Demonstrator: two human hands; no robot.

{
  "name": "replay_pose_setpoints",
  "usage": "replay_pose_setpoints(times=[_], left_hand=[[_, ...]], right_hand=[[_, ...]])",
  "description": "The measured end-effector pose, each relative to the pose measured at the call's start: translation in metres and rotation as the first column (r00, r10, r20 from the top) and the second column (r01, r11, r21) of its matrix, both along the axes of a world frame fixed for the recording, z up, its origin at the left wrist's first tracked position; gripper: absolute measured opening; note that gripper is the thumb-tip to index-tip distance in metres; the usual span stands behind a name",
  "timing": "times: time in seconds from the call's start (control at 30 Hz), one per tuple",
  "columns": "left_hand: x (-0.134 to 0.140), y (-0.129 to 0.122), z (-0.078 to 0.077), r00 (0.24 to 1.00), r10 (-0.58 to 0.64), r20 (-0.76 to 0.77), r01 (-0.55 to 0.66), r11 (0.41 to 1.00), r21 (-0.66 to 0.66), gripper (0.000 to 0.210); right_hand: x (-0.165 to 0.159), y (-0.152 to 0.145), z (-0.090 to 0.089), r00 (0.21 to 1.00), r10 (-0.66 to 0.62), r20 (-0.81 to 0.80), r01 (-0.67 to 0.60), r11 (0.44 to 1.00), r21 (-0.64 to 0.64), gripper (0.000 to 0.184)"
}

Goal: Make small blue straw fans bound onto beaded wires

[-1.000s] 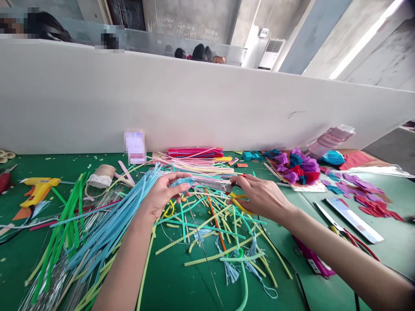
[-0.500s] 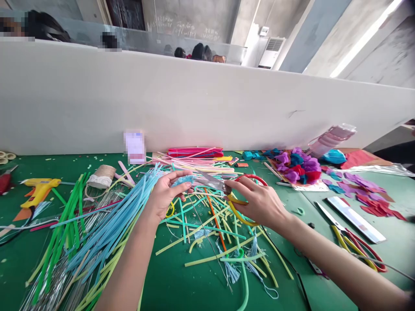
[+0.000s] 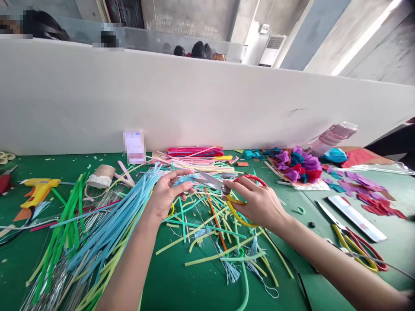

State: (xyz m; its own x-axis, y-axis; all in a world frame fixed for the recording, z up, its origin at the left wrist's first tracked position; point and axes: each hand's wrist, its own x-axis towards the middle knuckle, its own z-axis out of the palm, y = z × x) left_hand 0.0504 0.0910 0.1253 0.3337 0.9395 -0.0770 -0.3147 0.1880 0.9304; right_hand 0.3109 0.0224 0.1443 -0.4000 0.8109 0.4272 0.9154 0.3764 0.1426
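Note:
Near the middle of the view, my left hand [image 3: 163, 195] pinches a short light-blue fuzzy piece [image 3: 185, 178], like a pipe cleaner, between thumb and fingers. A thin wire hangs below this hand. My right hand [image 3: 259, 202] is closed round the red and yellow handles of a pair of scissors [image 3: 215, 183]. The blades point left, with their tips at the blue piece; whether they touch it I cannot tell. Under both hands lie scattered yellow-green and mint pipe cleaners [image 3: 207, 258] and several light-blue tassels [image 3: 231, 273].
Blue pipe cleaners [image 3: 119, 220] lie bundled left, beside green ones [image 3: 73, 216], a twine spool [image 3: 102, 176] and a yellow glue gun [image 3: 39, 190]. At right are purple and red petals [image 3: 304, 166], a tilted bottle [image 3: 335, 136] and other scissors [image 3: 353, 248]. A white partition [image 3: 207, 108] stands behind.
Both hands stay nearly in place. The blue piece shows a little further right past my left fingertips, and my right forearm has shifted slightly, covering a small object on the table.

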Motion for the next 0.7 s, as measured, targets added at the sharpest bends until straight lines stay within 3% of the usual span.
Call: replay_pose_setpoints(times=[0.33, 0.57, 0.7], left_hand=[[0.001, 0.003, -0.002, 1.0, -0.022, -0.02, 0.021, 0.999, -0.038, 0.039], [0.0, 0.003, 0.0, 0.999, -0.046, -0.007, 0.045, 0.994, -0.101, 0.041], [0.0, 0.005, -0.003, 1.0, -0.02, -0.001, 0.02, 0.993, -0.115, 0.04]], right_hand=[[0.001, 0.001, -0.001, 0.996, -0.036, 0.083, 0.029, 0.995, 0.092, 0.032], [0.007, 0.001, 0.006, 0.959, -0.013, 0.284, -0.072, 0.955, 0.288, 0.032], [0.008, 0.004, 0.013, 0.918, 0.001, 0.397, -0.146, 0.93, 0.337, 0.034]])
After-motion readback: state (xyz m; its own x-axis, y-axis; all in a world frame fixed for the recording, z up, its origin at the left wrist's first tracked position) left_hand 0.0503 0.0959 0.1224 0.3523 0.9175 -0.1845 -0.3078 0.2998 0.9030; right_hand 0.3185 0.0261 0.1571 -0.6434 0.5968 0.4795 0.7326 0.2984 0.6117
